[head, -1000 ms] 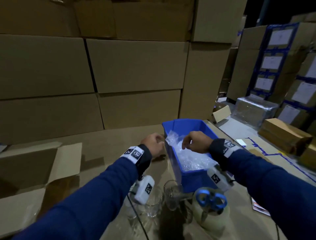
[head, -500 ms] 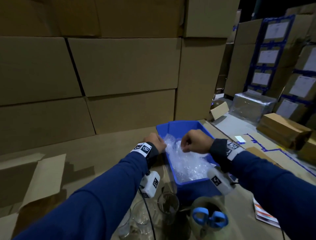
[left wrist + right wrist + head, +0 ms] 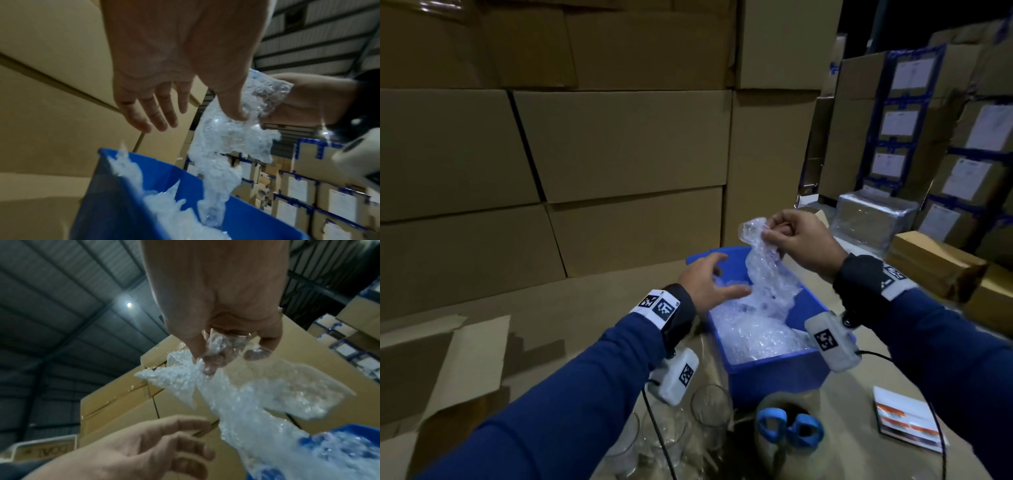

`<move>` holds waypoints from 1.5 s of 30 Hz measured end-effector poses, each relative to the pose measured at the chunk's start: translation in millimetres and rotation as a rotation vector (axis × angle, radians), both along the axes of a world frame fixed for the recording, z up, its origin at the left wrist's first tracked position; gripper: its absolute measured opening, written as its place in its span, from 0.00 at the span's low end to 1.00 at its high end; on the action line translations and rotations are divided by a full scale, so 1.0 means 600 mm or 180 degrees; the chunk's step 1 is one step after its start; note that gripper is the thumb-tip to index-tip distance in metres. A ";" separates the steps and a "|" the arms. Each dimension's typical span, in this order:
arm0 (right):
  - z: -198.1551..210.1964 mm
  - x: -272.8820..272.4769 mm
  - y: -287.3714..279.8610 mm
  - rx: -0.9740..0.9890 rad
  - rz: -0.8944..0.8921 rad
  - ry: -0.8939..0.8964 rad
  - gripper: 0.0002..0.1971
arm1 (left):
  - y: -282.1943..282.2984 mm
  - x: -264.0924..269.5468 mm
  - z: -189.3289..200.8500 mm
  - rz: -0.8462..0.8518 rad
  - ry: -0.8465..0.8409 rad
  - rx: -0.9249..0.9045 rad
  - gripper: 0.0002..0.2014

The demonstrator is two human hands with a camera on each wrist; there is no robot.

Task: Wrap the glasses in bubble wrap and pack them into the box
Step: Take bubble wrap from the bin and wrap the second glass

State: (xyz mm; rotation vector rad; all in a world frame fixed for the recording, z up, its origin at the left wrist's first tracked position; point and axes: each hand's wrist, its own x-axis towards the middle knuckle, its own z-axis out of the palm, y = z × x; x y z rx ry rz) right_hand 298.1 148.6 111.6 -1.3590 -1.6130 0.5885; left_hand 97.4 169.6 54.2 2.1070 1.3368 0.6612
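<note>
My right hand (image 3: 779,234) pinches the top of a sheet of bubble wrap (image 3: 767,274) and holds it up above the blue bin (image 3: 774,371), which is filled with more bubble wrap. The sheet (image 3: 236,395) hangs from my thumb and fingers down into the bin. My left hand (image 3: 714,282) hovers over the bin's left rim with fingers spread; its thumb tip touches the hanging sheet (image 3: 230,138). Several clear glasses (image 3: 710,409) stand on the table in front of the bin, under my left forearm. An open cardboard box (image 3: 438,370) lies at the left.
A roll of tape (image 3: 784,442) with blue-handled scissors (image 3: 789,430) on it sits near the bin's front. A small booklet (image 3: 907,423) lies at the right. Stacked cardboard cartons (image 3: 619,144) wall off the back; more labelled cartons (image 3: 914,113) stand at the right.
My right hand has risen from inside the bin, pulling a bubble wrap sheet up with it. My left hand has opened and moved over the bin's rim beside the sheet.
</note>
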 end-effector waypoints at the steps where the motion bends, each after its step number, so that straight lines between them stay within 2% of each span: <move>1: 0.009 -0.006 -0.007 0.0046 0.0050 0.0147 0.06 | -0.014 0.007 0.015 -0.0193 -0.0165 -0.0002 0.44; 4: 0.036 -0.028 -0.034 0.0027 0.0211 0.0477 0.09 | -0.047 0.020 0.053 -0.0369 -0.0454 0.0298 0.40; 8: 0.073 -0.046 -0.073 -0.0250 0.0636 0.1035 0.14 | -0.074 0.011 0.081 0.0065 -0.1079 0.0850 0.20; 13: 0.120 -0.075 -0.134 -0.0501 0.1068 0.1242 0.23 | -0.120 -0.048 0.114 0.0138 -0.1607 0.1131 0.12; 14: 0.127 -0.086 -0.147 -0.0466 0.1101 0.1259 0.22 | -0.137 -0.062 0.124 0.0126 -0.1653 0.1169 0.13; 17: 0.136 -0.128 -0.187 -0.0302 0.1051 0.1292 0.19 | -0.208 -0.097 0.149 0.0069 -0.1816 0.1151 0.30; 18: 0.136 -0.144 -0.199 -0.0279 0.1081 0.1237 0.18 | -0.230 -0.107 0.153 0.0101 -0.1843 0.1159 0.32; 19: 0.133 -0.160 -0.210 -0.0277 0.1136 0.1126 0.17 | -0.248 -0.117 0.154 0.0192 -0.1800 0.1217 0.29; 22: 0.121 -0.200 -0.239 -0.0291 0.1229 0.0816 0.15 | -0.287 -0.156 0.150 0.0640 -0.1676 0.1523 0.08; 23: 0.118 -0.208 -0.246 -0.0305 0.1209 0.0751 0.13 | -0.299 -0.172 0.146 0.0766 -0.1704 0.1540 0.07; 27: 0.104 -0.213 -0.266 -0.0601 0.1188 0.0291 0.10 | -0.347 -0.244 0.119 0.1260 -0.1837 0.1171 0.09; 29: 0.091 -0.220 -0.277 -0.0845 0.1265 0.0197 0.10 | -0.375 -0.278 0.101 0.1441 -0.2159 0.0863 0.09; 35: 0.030 -0.259 -0.313 -0.0926 0.1146 -0.0288 0.21 | -0.447 -0.340 0.040 0.2026 -0.2641 0.0020 0.12; 37: -0.002 -0.275 -0.325 -0.0877 0.1126 -0.0180 0.22 | -0.478 -0.342 0.021 0.1913 -0.2860 -0.0459 0.17; 40: -0.047 -0.298 -0.339 -0.1053 0.1200 -0.0066 0.17 | -0.512 -0.333 -0.014 0.1634 -0.2551 -0.1056 0.22; 42: -0.069 -0.301 -0.340 -0.1277 0.1320 -0.0202 0.17 | -0.515 -0.335 -0.045 0.1758 -0.2518 -0.1172 0.19; 45: -0.090 -0.287 -0.339 -0.1741 0.1785 -0.0737 0.16 | -0.515 -0.359 -0.081 0.2346 -0.2534 -0.1030 0.09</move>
